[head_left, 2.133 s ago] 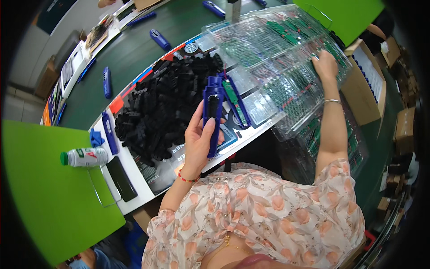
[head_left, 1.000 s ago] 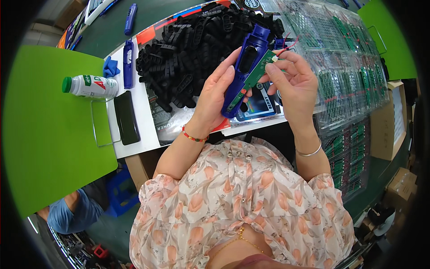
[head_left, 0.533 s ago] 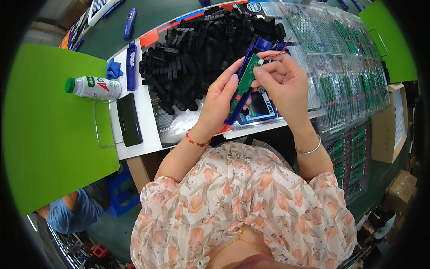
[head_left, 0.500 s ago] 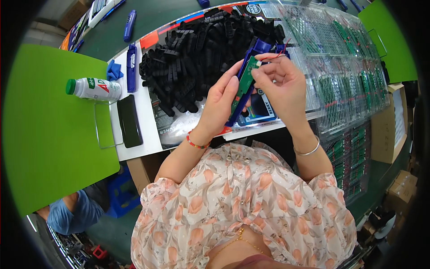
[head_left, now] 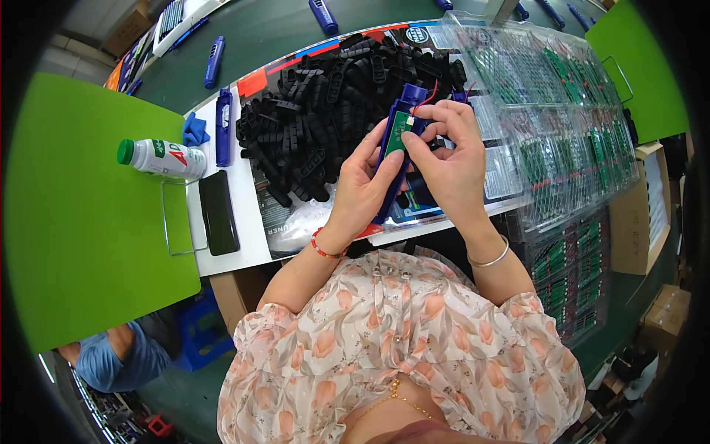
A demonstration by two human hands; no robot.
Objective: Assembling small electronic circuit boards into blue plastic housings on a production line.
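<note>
My left hand (head_left: 362, 189) is closed round a long blue plastic housing (head_left: 413, 92), tilted with its far end to the right. A narrow green circuit board (head_left: 397, 135) lies along the housing, with my left thumb pressed on it. At the board's far end is a small white connector (head_left: 410, 121), from which a thin red wire (head_left: 429, 95) rises. My right hand (head_left: 452, 166) pinches there: its thumb is on the board and its index finger beside the wire and connector. The other right fingers are curled, and what lies under them is hidden.
Beyond my hands lies a heap of black ribbed plastic pieces (head_left: 325, 103). To the right are clear trays (head_left: 547, 111) of green boards. At left are a phone (head_left: 219, 213), a white bottle (head_left: 170, 159), a blue housing part (head_left: 223, 127) and a green panel (head_left: 96, 214).
Both hands and the housing have shifted slightly left and nearer, and the housing stands steeper. My right thumb has moved from beside the connector onto the board. The view has tilted a little.
</note>
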